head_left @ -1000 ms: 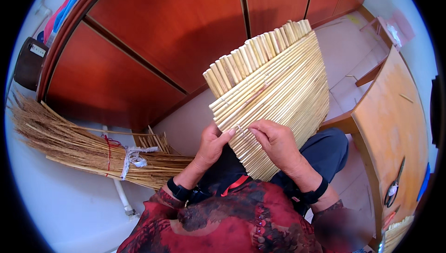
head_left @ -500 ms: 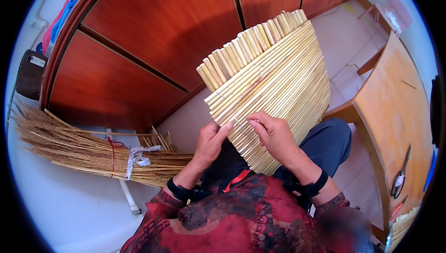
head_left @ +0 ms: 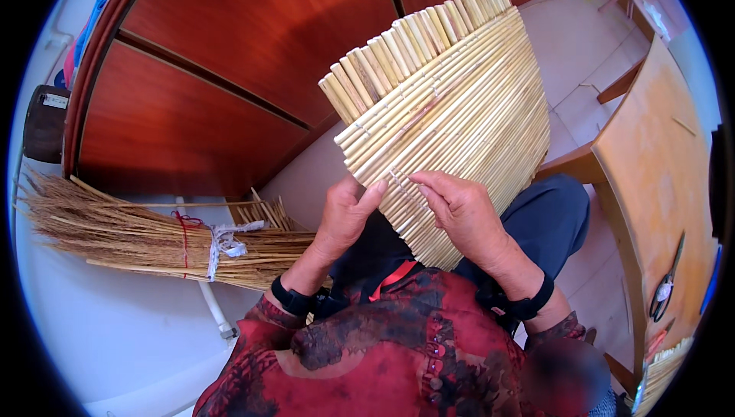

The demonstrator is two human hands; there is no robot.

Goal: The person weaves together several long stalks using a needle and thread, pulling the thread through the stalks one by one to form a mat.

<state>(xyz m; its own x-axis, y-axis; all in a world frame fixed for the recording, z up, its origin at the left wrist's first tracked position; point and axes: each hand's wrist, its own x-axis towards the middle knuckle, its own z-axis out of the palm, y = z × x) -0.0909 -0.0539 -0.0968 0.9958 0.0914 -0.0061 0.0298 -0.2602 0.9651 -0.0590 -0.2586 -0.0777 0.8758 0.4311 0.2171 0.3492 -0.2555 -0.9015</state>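
A mat of straight, pale straw-coloured stalks point(head_left: 467, 111) leans across my lap, its far edge lined with short stalks set crosswise. My left hand point(head_left: 346, 214) grips its near left edge, thumb on top and fingers mostly hidden underneath. Over the mat's near part, my right hand point(head_left: 463, 214) is closed in a pinch, thumb against forefinger. Whatever sits in that pinch is too small to make out. Beside it, a short line of whitish stitching point(head_left: 406, 187) crosses the stalks between my two hands.
To the left lies a bundle of plumed stalks point(head_left: 153, 237) tied with cloth. Red wooden panels point(head_left: 253, 34) stand behind the mat. On the right, a wooden table point(head_left: 651, 149) carries scissors point(head_left: 664, 287) and a red-handled tool point(head_left: 657, 340). A white pipe point(head_left: 214, 306) runs low at left.
The mat has shifted slightly up in view, and both hands with it. My right hand has turned a little, its pinch kept, and more of the whitish stitching shows beside it.
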